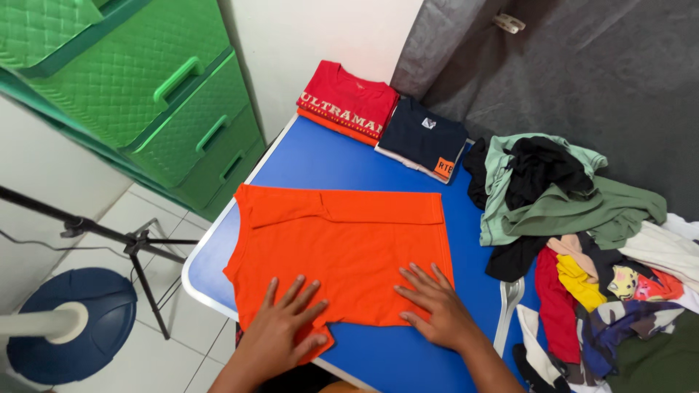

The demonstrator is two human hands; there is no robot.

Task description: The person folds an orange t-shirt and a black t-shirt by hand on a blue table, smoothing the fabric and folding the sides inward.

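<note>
Both forearms run out of the bottom edge, so nothing above the wrists of the left hand [280,327] and right hand [437,309] shows, and each palm covers a patch of the orange shirt [342,240], whose near hem drops out of sight over the blue table [328,156] edge. The heap of clothes [590,247] is cut off at the right and bottom edges, its lower garments buried under the upper ones. The green drawers [160,87] and the tripod [109,236] continue past the left edge.
</note>
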